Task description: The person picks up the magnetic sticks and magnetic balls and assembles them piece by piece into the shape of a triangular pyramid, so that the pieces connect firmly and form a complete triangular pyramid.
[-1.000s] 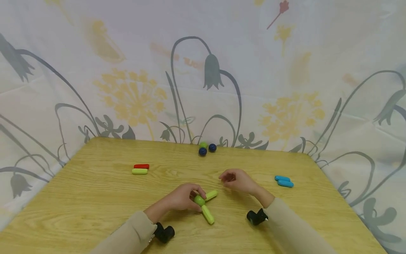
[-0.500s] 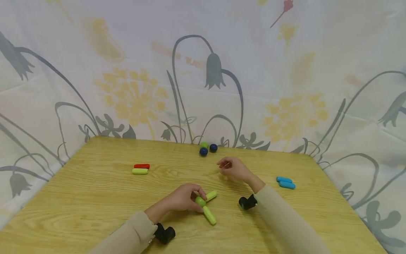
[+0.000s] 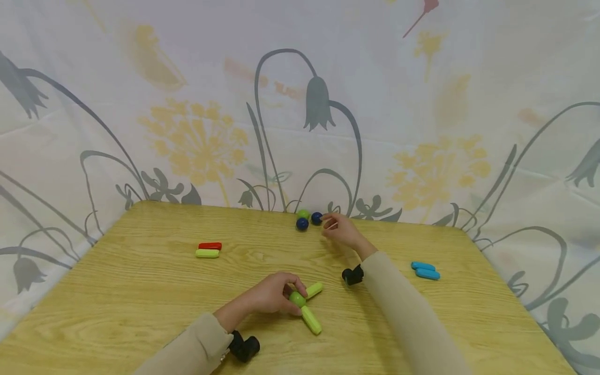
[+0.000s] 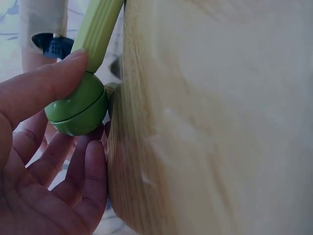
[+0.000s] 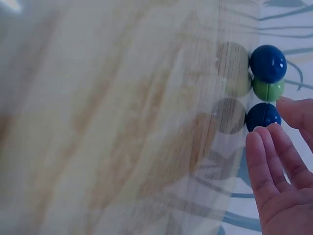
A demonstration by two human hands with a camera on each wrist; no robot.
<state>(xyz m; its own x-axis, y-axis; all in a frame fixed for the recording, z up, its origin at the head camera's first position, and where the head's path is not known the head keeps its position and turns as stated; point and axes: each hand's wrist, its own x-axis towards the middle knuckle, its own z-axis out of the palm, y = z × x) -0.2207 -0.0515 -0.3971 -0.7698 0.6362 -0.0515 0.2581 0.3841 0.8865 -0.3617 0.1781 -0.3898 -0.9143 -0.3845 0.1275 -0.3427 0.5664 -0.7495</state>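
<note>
My left hand (image 3: 269,293) holds a green ball (image 3: 297,299) between thumb and fingers near the front of the table. Two yellow-green rods meet this ball, one rod (image 3: 311,320) pointing toward me and another rod (image 3: 314,290) pointing away to the right. In the left wrist view, the thumb lies over the joint of ball (image 4: 80,107) and ridged rod (image 4: 99,34). At the table's back, my right hand (image 3: 344,232) reaches with loosely bent fingers beside a dark blue ball (image 3: 316,218). The right wrist view shows its fingertips close to that blue ball (image 5: 263,116); contact is unclear.
A second dark blue ball (image 3: 302,224) and a green ball (image 3: 303,213) stand beside it at the back edge, before a patterned cloth (image 3: 211,78). Red (image 3: 210,246) and yellow-green (image 3: 207,253) rods lie left; two blue rods (image 3: 427,274) lie right.
My right hand has moved away from me, across the table to the balls at the back. The left hand stays on the green ball, with the rods nearly unmoved.
</note>
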